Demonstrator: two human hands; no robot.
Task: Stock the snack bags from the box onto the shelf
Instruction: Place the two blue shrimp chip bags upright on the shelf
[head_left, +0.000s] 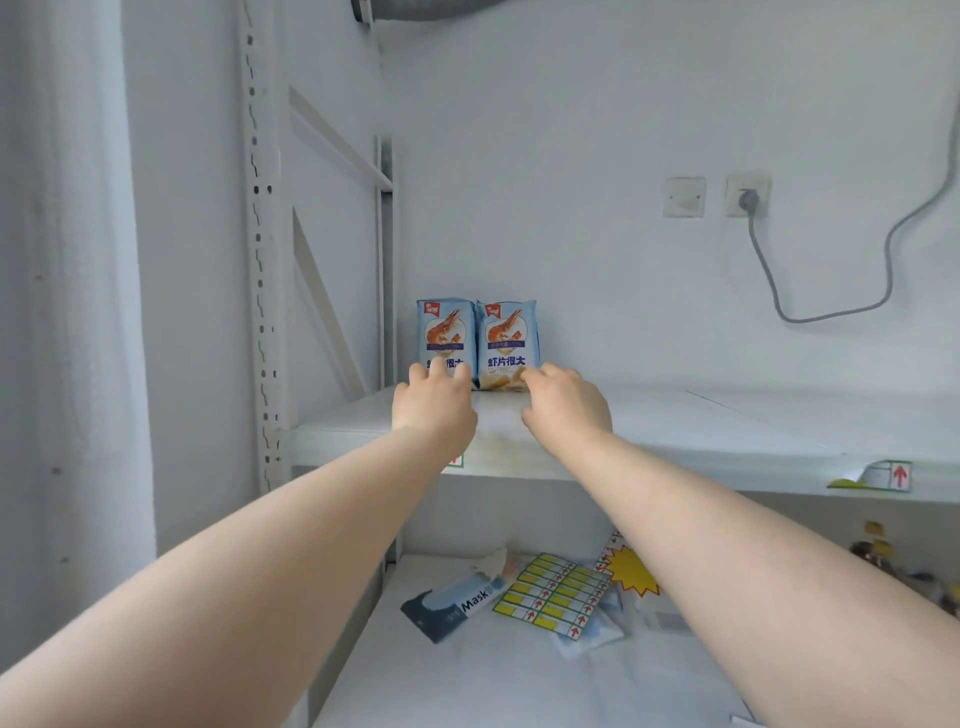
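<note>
White smooth shelf (727, 431) bears two glossy snack bags (506, 338); left hand (434, 402) and right hand (566, 402) touch them, fingers loosely bent.

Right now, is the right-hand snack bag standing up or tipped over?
Upright: the right-hand snack bag stands on the shelf, top seam uppermost, printed front facing out.

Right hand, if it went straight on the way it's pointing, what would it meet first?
The right snack bag, standing upright on the shelf by the wall. The right hand has its fingertips at the bag's lower front, possibly touching; depth is unclear.
</note>
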